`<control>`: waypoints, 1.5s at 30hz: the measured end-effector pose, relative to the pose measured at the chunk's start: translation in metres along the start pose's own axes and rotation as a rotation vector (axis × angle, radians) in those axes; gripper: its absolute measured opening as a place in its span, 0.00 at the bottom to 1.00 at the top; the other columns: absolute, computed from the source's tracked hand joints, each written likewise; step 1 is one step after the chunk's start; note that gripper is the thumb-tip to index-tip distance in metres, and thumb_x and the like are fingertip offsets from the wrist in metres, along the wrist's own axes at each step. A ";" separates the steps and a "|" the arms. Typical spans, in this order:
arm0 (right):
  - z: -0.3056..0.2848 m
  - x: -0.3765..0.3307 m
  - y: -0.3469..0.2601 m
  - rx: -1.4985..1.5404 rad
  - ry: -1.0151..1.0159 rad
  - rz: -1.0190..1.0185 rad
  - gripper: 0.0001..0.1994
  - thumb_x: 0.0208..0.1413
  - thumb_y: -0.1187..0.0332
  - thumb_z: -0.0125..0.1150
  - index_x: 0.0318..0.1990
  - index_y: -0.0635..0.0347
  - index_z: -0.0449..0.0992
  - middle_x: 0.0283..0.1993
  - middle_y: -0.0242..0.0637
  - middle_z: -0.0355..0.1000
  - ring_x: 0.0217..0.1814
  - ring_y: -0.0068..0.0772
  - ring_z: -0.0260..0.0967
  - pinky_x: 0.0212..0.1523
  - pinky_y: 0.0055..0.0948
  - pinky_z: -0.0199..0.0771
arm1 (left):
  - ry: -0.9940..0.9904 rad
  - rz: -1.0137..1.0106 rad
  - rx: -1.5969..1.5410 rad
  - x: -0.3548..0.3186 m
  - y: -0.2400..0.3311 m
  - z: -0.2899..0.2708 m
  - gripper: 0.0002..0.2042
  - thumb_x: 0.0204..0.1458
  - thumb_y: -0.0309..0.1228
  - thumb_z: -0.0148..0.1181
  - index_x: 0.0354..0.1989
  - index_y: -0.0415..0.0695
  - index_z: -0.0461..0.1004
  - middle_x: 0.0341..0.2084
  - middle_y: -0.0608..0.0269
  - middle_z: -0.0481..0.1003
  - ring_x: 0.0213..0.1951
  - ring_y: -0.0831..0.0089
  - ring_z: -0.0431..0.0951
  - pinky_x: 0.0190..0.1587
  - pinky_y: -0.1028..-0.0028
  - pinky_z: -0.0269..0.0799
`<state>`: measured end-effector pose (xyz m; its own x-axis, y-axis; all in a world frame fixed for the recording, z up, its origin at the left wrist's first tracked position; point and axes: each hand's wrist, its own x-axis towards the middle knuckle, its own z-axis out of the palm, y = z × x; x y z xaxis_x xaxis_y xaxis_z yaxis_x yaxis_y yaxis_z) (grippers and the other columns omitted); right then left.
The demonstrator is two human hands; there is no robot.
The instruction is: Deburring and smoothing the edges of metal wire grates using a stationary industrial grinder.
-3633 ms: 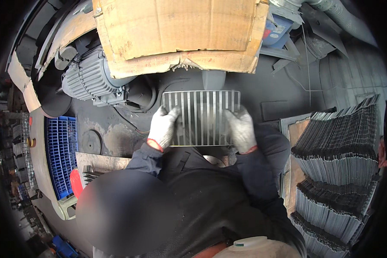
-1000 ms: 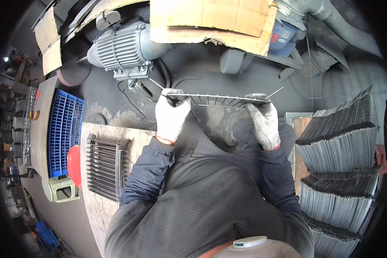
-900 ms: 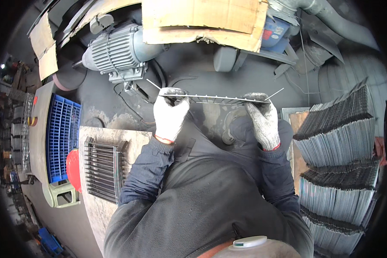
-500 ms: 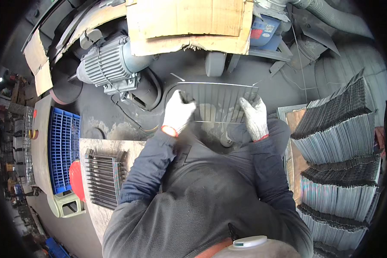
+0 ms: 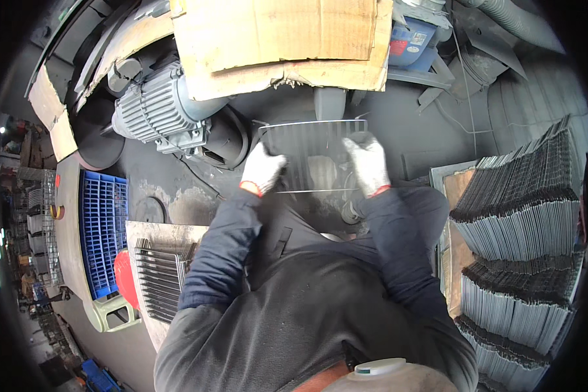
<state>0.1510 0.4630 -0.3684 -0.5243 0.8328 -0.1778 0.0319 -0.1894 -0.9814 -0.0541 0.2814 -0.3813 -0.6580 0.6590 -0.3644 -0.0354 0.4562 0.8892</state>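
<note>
Between my two hands is a thin metal wire rack (image 5: 313,122), roughly rectangular, with a bright bar along its far and near edges. Its inner wires are smeared by motion. My left hand (image 5: 262,168), in a white knit glove with a red cuff edge, grips the left side. A matching glove covers my right hand (image 5: 368,163), closed on the right side. The rack hangs over the dark floor just beyond my knees, its far edge close to a grey wheel (image 5: 330,103) under a cardboard cover.
At right, several tall rows of similar racks (image 5: 516,225) stand packed together. A smaller pile of racks (image 5: 158,279) lies on a board (image 5: 149,230) at left. A grey motor (image 5: 157,108), cardboard sheet (image 5: 281,39), blue plastic crate (image 5: 104,228), red round seat (image 5: 125,277) and green stool (image 5: 114,315) surround me.
The rack and both hands have shifted a little left, and the rack's far edge now sits nearer the grey wheel. My view has tilted slightly. Both hands keep their hold.
</note>
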 end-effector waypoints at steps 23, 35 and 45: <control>-0.004 -0.050 -0.059 -0.545 0.344 -0.682 0.34 0.57 0.76 0.77 0.69 0.64 0.67 0.59 0.44 0.78 0.58 0.38 0.78 0.60 0.35 0.80 | 0.137 0.318 0.380 -0.083 0.077 -0.040 0.15 0.53 0.28 0.65 0.48 0.36 0.76 0.37 0.46 0.81 0.38 0.49 0.83 0.45 0.62 0.80; -0.001 -0.112 -0.074 0.545 0.065 -0.155 0.10 0.69 0.73 0.66 0.54 0.64 0.80 0.45 0.40 0.82 0.44 0.33 0.82 0.43 0.34 0.84 | 0.663 0.683 -0.086 -0.139 0.066 0.019 0.47 0.45 0.24 0.80 0.76 0.39 0.60 0.73 0.40 0.64 0.72 0.50 0.67 0.74 0.56 0.63; -0.019 -0.124 -0.023 0.755 0.048 -0.022 0.18 0.72 0.76 0.59 0.67 0.58 0.71 0.63 0.47 0.74 0.62 0.49 0.77 0.62 0.55 0.82 | 0.110 0.144 -1.102 -0.113 0.025 0.054 0.10 0.63 0.26 0.70 0.46 0.41 0.75 0.35 0.64 0.80 0.32 0.76 0.78 0.38 0.74 0.78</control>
<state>0.2313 0.3741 -0.3256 -0.4799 0.8589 -0.1789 -0.5784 -0.4630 -0.6716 0.0604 0.2503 -0.3332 -0.7707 0.5817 -0.2601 -0.5652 -0.4355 0.7007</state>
